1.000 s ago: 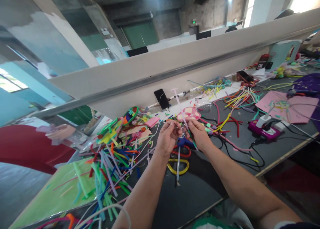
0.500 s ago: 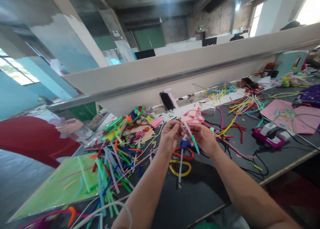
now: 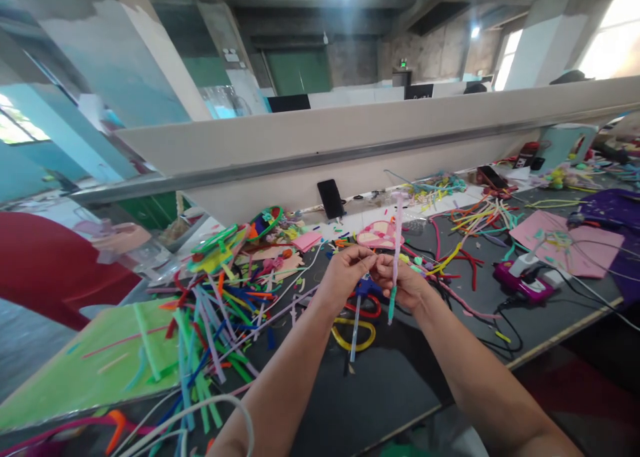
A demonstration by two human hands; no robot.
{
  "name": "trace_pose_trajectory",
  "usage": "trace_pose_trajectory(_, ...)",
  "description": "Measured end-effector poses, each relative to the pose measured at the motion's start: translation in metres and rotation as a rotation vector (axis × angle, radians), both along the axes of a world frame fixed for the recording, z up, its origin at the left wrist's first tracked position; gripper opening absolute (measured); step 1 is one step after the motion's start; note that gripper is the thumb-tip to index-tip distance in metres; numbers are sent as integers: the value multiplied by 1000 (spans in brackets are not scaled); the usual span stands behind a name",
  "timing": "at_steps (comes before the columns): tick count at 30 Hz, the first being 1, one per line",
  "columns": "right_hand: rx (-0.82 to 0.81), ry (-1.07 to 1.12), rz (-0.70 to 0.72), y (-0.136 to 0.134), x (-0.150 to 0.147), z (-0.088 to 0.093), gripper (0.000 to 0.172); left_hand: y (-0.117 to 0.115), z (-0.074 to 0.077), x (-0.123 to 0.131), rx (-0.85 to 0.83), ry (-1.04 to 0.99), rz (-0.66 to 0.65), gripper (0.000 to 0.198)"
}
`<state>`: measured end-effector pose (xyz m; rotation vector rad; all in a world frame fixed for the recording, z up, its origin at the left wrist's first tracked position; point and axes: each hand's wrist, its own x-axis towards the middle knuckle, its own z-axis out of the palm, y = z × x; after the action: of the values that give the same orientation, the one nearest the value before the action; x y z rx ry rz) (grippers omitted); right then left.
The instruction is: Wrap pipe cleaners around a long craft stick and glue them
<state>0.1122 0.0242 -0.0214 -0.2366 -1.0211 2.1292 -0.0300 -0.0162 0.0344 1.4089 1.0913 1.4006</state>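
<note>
One left hand (image 3: 340,277), one right hand (image 3: 407,282), central, one lilac-and-green stick (image 3: 397,254), two phones (image 3: 330,198) (image 3: 492,176) at 11 and 2 o'clock, two looped handles (image 3: 371,338) at 6, one power strip (image 3: 517,288) at 3, one chair (image 3: 55,264) at 9

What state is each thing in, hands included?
Left hand: closed in a pinch
Right hand: holding lilac stick
Lilac stick: roughly upright
Blue glue gun: clear stick protruding
Left phone: leaning on partition, screen dark
Right phone: screen dark
Power strip: white plugs inserted
Green sign: lit
Ceiling lights: on

Black phone (image 3: 330,199) beside pale partition (image 3: 280,137); red chair (image 3: 55,264).
</note>
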Motion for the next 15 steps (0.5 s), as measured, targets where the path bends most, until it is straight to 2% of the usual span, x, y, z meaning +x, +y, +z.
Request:
trace_pose_trajectory(5, -42, 36, 108, 0, 2, -2, 22, 0, 1, -3, -9, -66, -118, 13)
trace_pose_trajectory(15, -10, 65, 186, -1, 5, 0, 20, 5, -7, -2, -143, -310, -168, 13)
